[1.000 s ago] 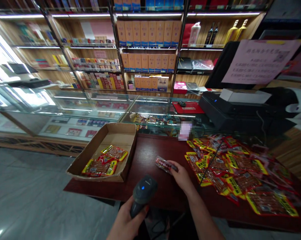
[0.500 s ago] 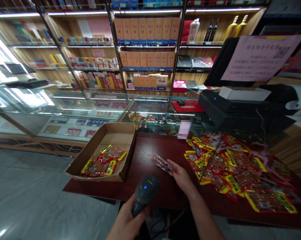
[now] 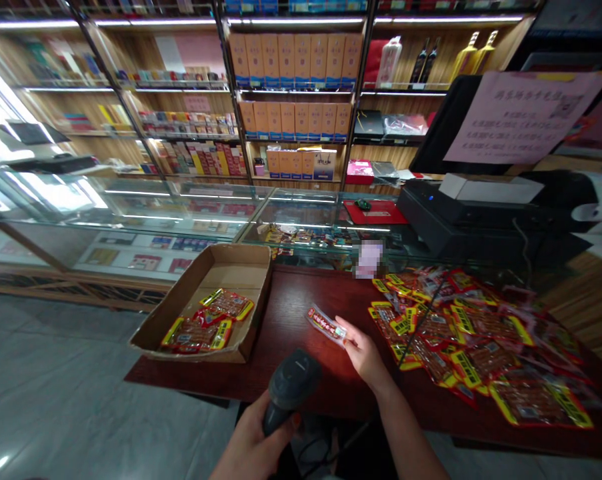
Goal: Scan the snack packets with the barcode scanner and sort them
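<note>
My left hand is wrapped round the handle of a dark barcode scanner, its head tilted toward the packet. Between the thumb and fingers of my right hand is a small slim snack packet, red with white lettering, held by its right end above the dark red table. Light falls on the packet and my fingers. Right of that hand lies a heap of red and yellow snack packets. To the left, a shallow cardboard box holds several similar packets.
Behind the table stands a glass display counter with a red mat on it. At the right are a black cash drawer and a monitor with a pink notice. Shelves of boxes line the wall.
Light now shines on the snack packet and right hand, and the scanner's blue light is no longer visible. The packet has tilted slightly; both hands stay nearly in place.
</note>
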Motion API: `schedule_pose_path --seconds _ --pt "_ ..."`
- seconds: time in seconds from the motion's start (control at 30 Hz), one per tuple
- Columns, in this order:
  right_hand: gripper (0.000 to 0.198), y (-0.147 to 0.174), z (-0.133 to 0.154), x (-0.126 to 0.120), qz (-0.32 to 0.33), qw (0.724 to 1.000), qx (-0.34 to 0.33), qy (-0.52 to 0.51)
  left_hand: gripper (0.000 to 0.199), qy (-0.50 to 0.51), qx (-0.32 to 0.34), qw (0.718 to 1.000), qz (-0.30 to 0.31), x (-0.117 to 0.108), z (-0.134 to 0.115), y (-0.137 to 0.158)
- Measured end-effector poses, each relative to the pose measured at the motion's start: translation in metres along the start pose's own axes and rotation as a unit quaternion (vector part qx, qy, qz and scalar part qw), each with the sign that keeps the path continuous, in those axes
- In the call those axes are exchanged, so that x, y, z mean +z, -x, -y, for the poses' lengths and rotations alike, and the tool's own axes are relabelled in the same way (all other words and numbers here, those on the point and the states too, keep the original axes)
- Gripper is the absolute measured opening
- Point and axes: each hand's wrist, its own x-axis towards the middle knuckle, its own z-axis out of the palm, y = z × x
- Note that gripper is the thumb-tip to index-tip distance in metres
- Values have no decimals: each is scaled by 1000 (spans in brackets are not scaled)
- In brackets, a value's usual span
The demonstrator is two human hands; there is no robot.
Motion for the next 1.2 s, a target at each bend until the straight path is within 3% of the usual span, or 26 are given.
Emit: schedule_pose_path --seconds 0.57,0.77,0.83,0.93,1.07,1.13,1.2 --pt "51 4 20 18 -12 999 36 -25 47 42 -6 999 15 0 -4 1" --pt "62 -1 44 21 -4 995 75 -72 57 75 -8 997 -22 0 1 -2" --pt "71 -11 66 35 16 993 70 -89 61 73 -12 997 -32 -2 3 -2" --pt "74 -34 105 77 68 993 27 -95 66 63 -18 997 -51 -3 6 0" --pt "75 -63 140 133 146 988 -36 -19 66 57 -22 996 -61 -1 8 4" --pt "68 -66 141 135 131 988 -63 59 64 57 -26 996 -61 -1 11 5" --pt "58 -59 132 114 81 982 -73 157 62 57 -30 996 -63 -2 14 7"
